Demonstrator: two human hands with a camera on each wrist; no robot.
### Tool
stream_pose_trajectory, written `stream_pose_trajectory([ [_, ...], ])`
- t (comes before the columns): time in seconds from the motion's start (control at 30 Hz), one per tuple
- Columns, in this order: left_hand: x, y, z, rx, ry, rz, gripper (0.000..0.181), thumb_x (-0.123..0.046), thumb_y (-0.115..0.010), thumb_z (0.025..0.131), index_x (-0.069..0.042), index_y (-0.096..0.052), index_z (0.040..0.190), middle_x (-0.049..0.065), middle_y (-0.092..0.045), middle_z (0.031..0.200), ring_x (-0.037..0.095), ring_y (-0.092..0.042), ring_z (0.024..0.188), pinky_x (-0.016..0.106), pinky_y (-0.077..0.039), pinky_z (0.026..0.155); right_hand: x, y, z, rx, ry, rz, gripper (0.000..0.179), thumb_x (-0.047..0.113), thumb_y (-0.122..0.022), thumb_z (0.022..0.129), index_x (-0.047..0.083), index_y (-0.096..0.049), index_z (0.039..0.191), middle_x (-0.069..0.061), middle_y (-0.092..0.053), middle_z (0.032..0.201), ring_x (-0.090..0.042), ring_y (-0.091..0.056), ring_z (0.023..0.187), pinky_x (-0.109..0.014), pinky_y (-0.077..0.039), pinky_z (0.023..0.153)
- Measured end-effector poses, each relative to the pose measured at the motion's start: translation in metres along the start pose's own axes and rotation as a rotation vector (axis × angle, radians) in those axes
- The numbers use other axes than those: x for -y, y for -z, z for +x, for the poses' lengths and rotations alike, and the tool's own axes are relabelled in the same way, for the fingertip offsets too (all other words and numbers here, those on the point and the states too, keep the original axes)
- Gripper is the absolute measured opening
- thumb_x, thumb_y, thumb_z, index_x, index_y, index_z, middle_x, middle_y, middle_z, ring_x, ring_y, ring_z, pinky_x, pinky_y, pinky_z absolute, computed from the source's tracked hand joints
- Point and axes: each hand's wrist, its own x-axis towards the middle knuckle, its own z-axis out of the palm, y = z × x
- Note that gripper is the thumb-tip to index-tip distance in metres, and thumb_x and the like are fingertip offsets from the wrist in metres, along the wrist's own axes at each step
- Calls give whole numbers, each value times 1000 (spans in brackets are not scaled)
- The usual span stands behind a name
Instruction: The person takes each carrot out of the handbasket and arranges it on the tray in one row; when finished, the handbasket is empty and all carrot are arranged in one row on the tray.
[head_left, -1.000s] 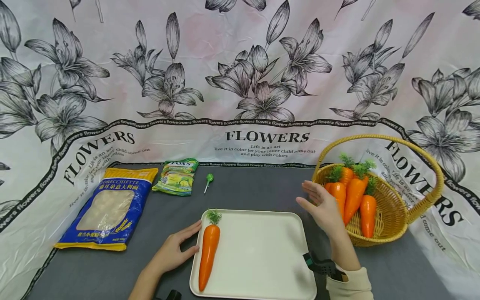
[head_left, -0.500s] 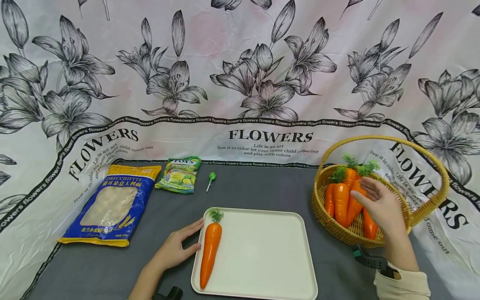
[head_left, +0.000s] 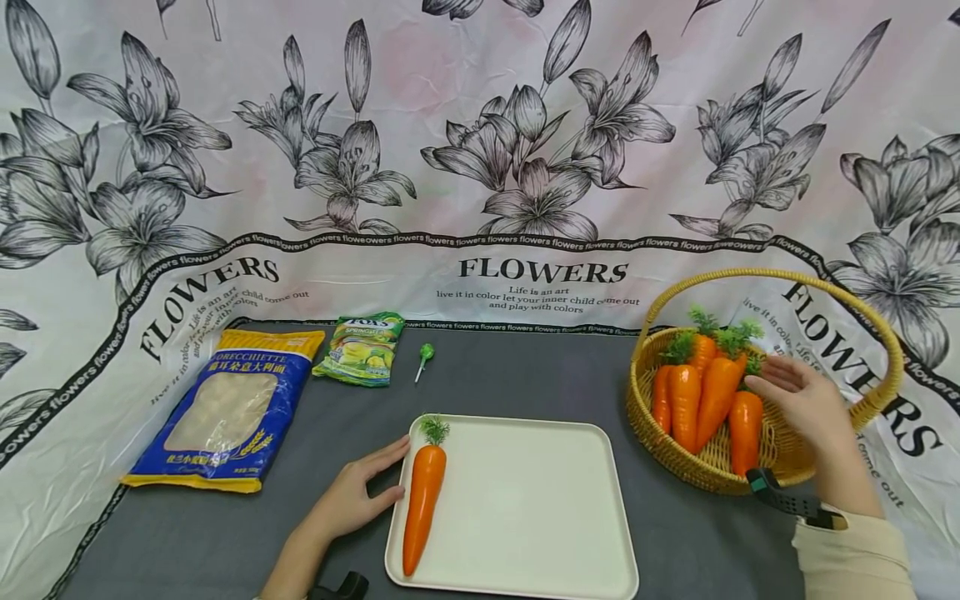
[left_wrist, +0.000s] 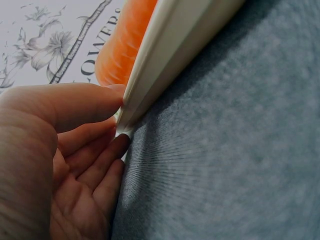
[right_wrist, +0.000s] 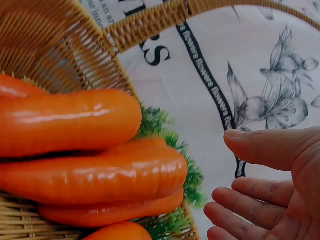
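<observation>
My left hand (head_left: 349, 497) rests at the left edge of a cream tray (head_left: 540, 508), its fairly straight fingers and thumb touching the rim. On the tray, along that side, lies an orange carrot (head_left: 425, 504) with a green top. Over the right part of a wicker basket (head_left: 652, 442), my right hand (head_left: 813, 407) reaches toward the green tops of several carrots (head_left: 717, 400). In the right wrist view its thumb and fingers (right_wrist: 262, 145) are spread apart with nothing between them. The nearest carrot (head_left: 746, 432) lies just left of this hand.
A blue and yellow pasta bag (head_left: 221, 412) lies at the left. Behind the tray are a green candy packet (head_left: 362, 350) and a green lollipop (head_left: 426, 353). The basket's tall handle (head_left: 757, 273) arches over its opening. A flower-print cloth (head_left: 525, 208) hangs at the back.
My right hand has moved right, from the basket's left rim across the carrots to their right side. The left hand stays at the tray. The head view has shifted slightly.
</observation>
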Motion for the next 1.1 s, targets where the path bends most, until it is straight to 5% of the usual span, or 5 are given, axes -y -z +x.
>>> stream_pose_trajectory([
  [0.07,0,0,0,1,2,-2,55,-34,-63,90,-17,-49,140,-3,-43,147,24,-44,133,52,-40,103,-5,1,4,20,-17,-7,85,52,-55,90,-3,-25,148,-28,-38,144,19,-34,86,-15,-46,72],
  [0.2,0,1,0,3,10,-6,55,-35,-63,90,-17,-49,140,-3,-43,147,24,-44,133,53,-39,104,-11,4,12,56,-27,-36,84,51,-53,92,-6,-25,147,-32,-38,142,-21,-55,107,-46,-46,88],
  [0.3,0,0,-1,2,17,-5,56,-35,-63,90,-17,-49,140,-4,-43,147,24,-44,133,53,-39,104,-14,6,16,110,-24,-46,81,47,-50,94,-10,-25,145,-39,-33,140,-54,-35,123,-62,-37,93],
  [0.7,1,-1,1,4,12,-15,56,-36,-64,90,-17,-49,140,-4,-43,147,23,-44,133,52,-39,104,-25,7,32,254,-43,-219,80,45,-55,92,-22,-35,132,-39,-46,128,-54,-47,112,-56,-45,87],
  [1.1,1,-2,0,4,19,-21,57,-36,-64,89,-17,-49,140,-4,-43,147,23,-44,133,52,-38,105,-39,1,38,290,-59,-136,73,30,-61,90,-22,-33,133,-42,-40,131,-49,-52,108,-37,-53,77],
])
